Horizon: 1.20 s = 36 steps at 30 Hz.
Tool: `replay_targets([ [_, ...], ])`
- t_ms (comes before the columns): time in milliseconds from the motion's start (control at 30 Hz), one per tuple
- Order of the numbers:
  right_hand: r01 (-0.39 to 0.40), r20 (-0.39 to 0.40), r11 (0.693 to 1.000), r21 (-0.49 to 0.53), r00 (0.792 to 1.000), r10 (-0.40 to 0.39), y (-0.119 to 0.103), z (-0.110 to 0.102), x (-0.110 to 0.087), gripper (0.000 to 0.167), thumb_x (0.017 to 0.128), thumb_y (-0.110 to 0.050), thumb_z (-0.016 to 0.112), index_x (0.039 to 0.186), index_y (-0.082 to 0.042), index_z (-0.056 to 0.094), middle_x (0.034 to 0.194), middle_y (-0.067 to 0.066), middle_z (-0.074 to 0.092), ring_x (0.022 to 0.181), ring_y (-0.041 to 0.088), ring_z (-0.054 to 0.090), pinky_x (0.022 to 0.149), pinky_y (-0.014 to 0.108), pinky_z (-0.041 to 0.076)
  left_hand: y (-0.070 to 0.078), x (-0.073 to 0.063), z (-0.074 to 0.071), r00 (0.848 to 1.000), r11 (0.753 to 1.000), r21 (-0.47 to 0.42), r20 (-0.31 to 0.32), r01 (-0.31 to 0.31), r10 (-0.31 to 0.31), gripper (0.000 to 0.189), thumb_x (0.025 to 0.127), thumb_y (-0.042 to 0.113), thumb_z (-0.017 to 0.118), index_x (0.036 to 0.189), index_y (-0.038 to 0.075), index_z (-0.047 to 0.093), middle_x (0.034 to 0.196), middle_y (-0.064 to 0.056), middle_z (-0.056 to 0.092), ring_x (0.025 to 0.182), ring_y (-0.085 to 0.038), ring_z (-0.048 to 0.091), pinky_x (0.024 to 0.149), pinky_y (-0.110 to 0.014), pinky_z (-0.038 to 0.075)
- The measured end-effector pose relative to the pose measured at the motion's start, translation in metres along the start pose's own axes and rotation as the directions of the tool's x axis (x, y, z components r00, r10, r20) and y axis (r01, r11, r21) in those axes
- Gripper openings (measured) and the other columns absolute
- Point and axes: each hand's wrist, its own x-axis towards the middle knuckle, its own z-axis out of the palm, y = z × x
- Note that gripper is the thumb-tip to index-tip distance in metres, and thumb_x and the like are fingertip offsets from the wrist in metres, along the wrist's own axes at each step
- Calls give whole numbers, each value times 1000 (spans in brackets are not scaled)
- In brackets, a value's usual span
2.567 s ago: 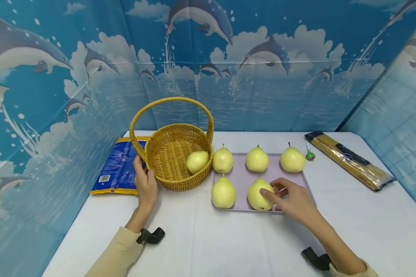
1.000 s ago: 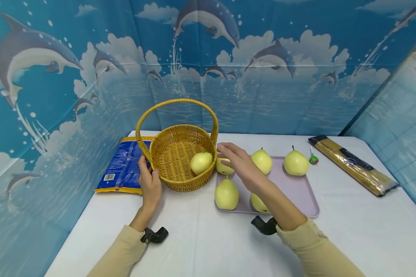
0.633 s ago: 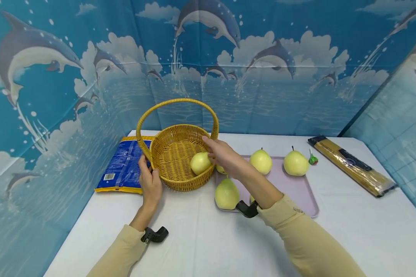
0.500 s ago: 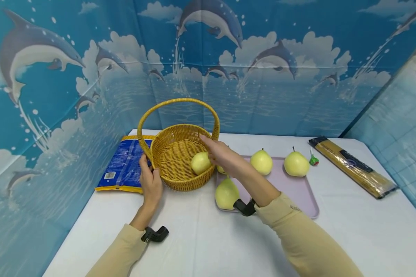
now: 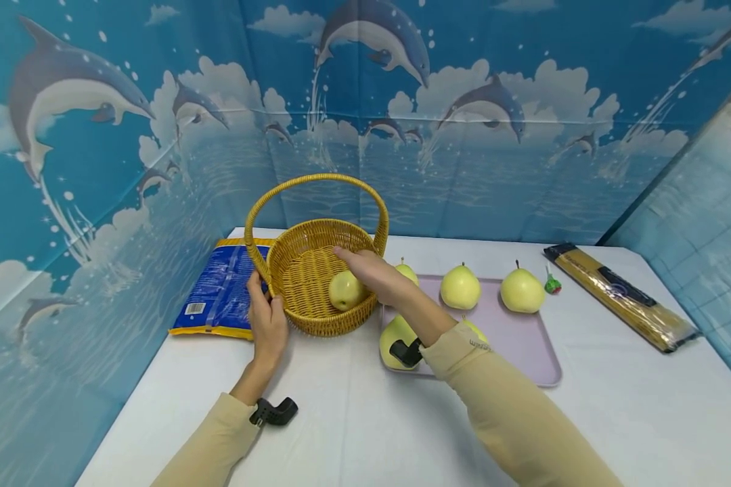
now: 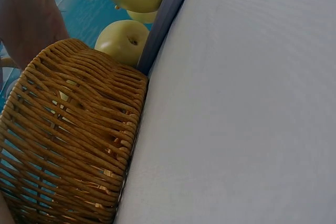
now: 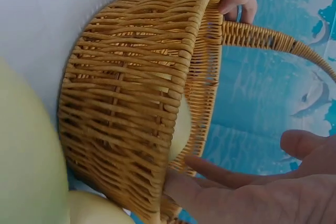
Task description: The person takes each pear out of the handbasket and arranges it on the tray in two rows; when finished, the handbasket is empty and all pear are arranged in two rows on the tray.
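Note:
My left hand [image 5: 269,325] grips the left side of the yellow wicker basket [image 5: 324,326], low by the foot of its arched handle. The basket is tilted toward me, and one pale green pear [image 5: 345,292] lies inside at its right. Reaching over the basket's right rim is my right hand [image 5: 380,276], thumb raised and fingers extended beside that pear. In the right wrist view the fingers [image 7: 215,174] pass behind the rim, which partly hides their tips. Several more pears [image 5: 460,287] sit on a lilac tray [image 5: 518,345], two partly covered by the right arm.
A blue and yellow packet [image 5: 216,291] lies behind the left hand. At the right are a long gold packet [image 5: 621,297] and a small green and red wrapped lollipop [image 5: 551,284]. A dolphin-print curtain [image 5: 365,169] borders the white table.
My right hand has left the front middle pear on the tray and moved left into the basket. The pear inside has shifted slightly left and turned. My left hand keeps its hold.

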Motion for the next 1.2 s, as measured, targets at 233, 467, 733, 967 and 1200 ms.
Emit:
replay_targets([
  [233,20,55,995,-100,998,-15,7,15,16,48,105,-35,59,135,2,54,124,14,58,114,26,57,105,43,46,1,0,0,1000,1000,18,3,22,-22,64,102,-1,41,163,8,29,166,-16,39,143,-41,50,114,-60,45],
  [467,84,117,971,-224,991,-59,13,27,25,58,92,-18,74,143,4,57,144,15,57,114,21,52,99,38,46,0,1,2,1000,1000,20,22,19,-19,63,101,0,41,162,11,30,164,-17,43,137,-43,56,105,-60,51],
  [733,167,157,954,-251,979,-130,18,39,32,79,85,-20,85,153,2,51,149,16,54,109,21,50,89,31,44,-1,2,0,999,999,37,32,33,-34,64,102,3,41,163,13,28,166,-14,40,141,-40,53,111,-59,47],
  [967,173,105,954,-244,983,-151,21,41,33,79,83,-26,87,150,1,55,144,15,58,105,21,52,85,31,46,-1,1,0,998,999,29,39,37,-38,65,102,2,41,164,15,27,167,-13,38,142,-41,51,111,-61,47],
  [1200,208,59,957,-202,978,-201,16,34,23,76,83,-28,86,147,0,56,129,13,64,99,21,61,83,35,56,0,-1,-1,998,999,17,48,45,-46,65,103,0,41,165,15,26,168,-14,35,144,-41,50,111,-62,47],
])
